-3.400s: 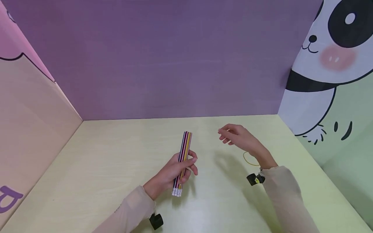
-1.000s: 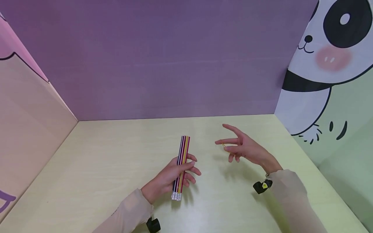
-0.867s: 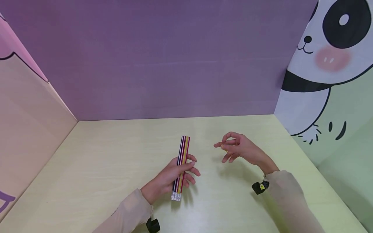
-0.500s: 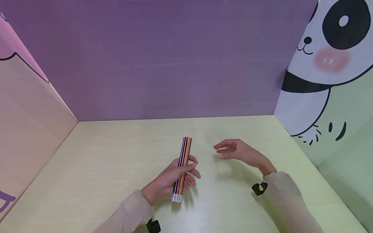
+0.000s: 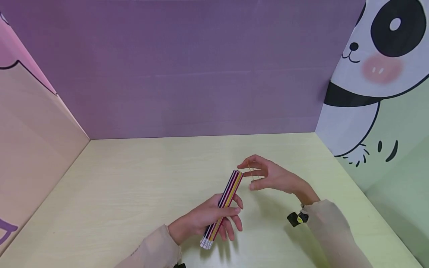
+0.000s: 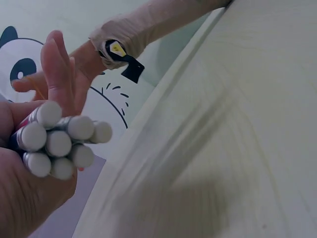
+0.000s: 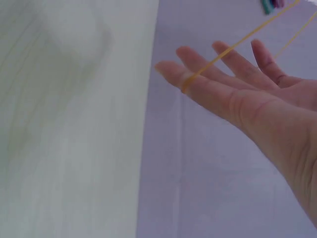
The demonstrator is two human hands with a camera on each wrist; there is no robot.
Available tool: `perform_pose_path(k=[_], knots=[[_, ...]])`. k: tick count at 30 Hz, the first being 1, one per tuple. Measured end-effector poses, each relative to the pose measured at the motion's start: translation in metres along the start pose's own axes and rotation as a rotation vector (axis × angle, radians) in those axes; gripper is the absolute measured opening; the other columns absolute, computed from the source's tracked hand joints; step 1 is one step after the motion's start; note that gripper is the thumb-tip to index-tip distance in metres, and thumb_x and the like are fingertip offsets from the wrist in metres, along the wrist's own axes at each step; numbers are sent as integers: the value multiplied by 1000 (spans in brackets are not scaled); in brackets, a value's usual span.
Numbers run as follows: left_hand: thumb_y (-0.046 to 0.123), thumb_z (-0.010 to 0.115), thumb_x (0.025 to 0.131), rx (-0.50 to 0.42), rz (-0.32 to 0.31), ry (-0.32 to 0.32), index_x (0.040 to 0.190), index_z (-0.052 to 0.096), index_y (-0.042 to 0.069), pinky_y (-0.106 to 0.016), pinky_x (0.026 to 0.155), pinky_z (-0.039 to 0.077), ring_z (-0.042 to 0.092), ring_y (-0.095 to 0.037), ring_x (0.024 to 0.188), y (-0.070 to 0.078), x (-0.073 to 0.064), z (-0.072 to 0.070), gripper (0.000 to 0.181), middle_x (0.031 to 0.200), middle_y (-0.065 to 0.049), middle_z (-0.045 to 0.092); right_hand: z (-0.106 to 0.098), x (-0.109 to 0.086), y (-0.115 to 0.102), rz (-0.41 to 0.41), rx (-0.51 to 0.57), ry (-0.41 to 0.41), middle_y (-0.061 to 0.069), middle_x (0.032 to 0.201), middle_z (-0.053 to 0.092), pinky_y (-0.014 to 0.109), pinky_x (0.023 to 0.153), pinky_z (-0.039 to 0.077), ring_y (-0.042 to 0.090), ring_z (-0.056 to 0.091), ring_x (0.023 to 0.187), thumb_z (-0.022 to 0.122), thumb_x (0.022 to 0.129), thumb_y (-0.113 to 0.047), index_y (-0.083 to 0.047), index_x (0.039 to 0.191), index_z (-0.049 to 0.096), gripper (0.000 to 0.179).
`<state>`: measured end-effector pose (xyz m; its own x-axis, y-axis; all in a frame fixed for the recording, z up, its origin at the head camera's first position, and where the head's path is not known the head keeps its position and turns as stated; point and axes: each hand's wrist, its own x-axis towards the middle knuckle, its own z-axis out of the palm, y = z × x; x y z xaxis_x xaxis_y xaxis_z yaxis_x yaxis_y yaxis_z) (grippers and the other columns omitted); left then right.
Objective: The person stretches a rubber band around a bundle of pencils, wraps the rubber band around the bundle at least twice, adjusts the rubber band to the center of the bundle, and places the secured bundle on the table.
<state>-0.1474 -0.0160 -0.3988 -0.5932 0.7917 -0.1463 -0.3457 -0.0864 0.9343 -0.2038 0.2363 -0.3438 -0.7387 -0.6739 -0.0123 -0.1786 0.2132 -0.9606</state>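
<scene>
My left hand point(image 5: 214, 216) grips a bundle of striped pencils point(image 5: 230, 190), thumb across the front, the bundle leaning right. Its white eraser ends point(image 6: 58, 144) face the left wrist camera. A thin yellow rubber band point(image 7: 233, 48) is stretched on my right hand point(image 5: 273, 176), whose thumb and fingers are spread apart. In the head view, the band's strands run between the upper fingers and the thumb. The far tips of the pencils are right beside the right fingertips; whether they touch cannot be told. The band appears not to be round the pencils.
A pale wooden tabletop point(image 5: 134, 193) lies under both hands. Behind it stands a purple wall panel point(image 5: 201, 74). A panda picture point(image 5: 382, 67) covers the right panel, and a pinkish panel point(image 5: 33, 149) borders the left. A black camera mount point(image 5: 297, 219) sits on the right wrist.
Over the last half second, my left hand has moved right and tilted the pencils toward the right hand. The right hand has shifted slightly left and spread, stretching the rubber band.
</scene>
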Motion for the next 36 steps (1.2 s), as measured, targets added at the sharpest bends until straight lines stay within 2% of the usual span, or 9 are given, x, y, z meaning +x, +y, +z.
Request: perform_pose_path(k=[5, 12, 14, 17, 20, 22, 24, 30, 36], knots=[[15, 57, 101, 43, -14, -61, 115, 50, 8, -29, 46, 55, 70, -21, 55, -4, -1, 4, 17, 81, -11, 72, 13, 2, -9, -29, -29, -67, 13, 145, 48, 53, 96, 51, 37, 51, 128, 76, 86, -11, -8, 133, 47, 55], [15, 57, 101, 37, -3, -91, 117, 48, 9, -29, 46, 55, 69, -20, 54, -5, -2, 7, 19, 81, -10, 72, 26, 12, 2, -102, -48, -132, 23, 131, 55, 53, 95, 51, 32, 64, 105, 75, 88, -13, -4, 127, 55, 45], [13, 55, 102, 39, 2, -113, 117, 47, 9, -29, 47, 56, 69, -19, 55, -4, -2, 8, 18, 82, -10, 72, 30, 14, 7, -93, -20, -153, 25, 130, 57, 47, 94, 53, 28, 65, 106, 74, 89, -15, -3, 127, 56, 44], [13, 54, 102, 37, 11, -140, 118, 46, 8, -29, 48, 56, 69, -18, 56, -3, -4, 10, 19, 83, -10, 72, 37, 16, 12, -82, 58, -215, 24, 128, 60, 38, 83, 58, 23, 70, 89, 72, 90, -17, 0, 126, 56, 42], [15, 56, 101, 44, 29, -138, 118, 48, 3, -29, 48, 56, 69, -19, 56, 0, -4, 11, 22, 82, -11, 71, 43, 17, 16, -84, 149, -283, 18, 111, 67, 33, 73, 59, 19, 67, 65, 71, 92, -19, 4, 125, 56, 43], [16, 58, 101, 59, 38, -129, 118, 50, -2, -29, 48, 56, 69, -18, 55, 3, -5, 12, 26, 82, -11, 71, 46, 17, 18, -92, 180, -304, 13, 100, 68, 32, 70, 58, 17, 62, 58, 71, 93, -20, 5, 124, 55, 43], [17, 59, 100, 80, 44, -117, 118, 54, -4, -29, 48, 56, 69, -19, 54, 6, -6, 12, 27, 81, -11, 72, 46, 15, 20, -89, 205, -308, 10, 91, 68, 31, 76, 57, 19, 63, 61, 71, 94, -20, 6, 123, 55, 43], [18, 59, 100, 159, 55, -94, 113, 57, -9, -35, 48, 58, 70, -24, 56, 13, -9, 7, 30, 82, -13, 72, 42, 10, 16, -11, 141, -253, 10, 104, 70, 38, 90, 55, 24, 69, 96, 72, 92, -15, 2, 118, 61, 32], [19, 59, 100, 189, 52, -56, 111, 56, -10, -35, 50, 58, 71, -25, 57, 17, -11, -1, 31, 83, -15, 72, 33, 9, 9, 4, 39, -256, 12, 88, 64, 35, 71, 57, 20, 62, 70, 66, 96, -15, -2, 110, 63, 19]])
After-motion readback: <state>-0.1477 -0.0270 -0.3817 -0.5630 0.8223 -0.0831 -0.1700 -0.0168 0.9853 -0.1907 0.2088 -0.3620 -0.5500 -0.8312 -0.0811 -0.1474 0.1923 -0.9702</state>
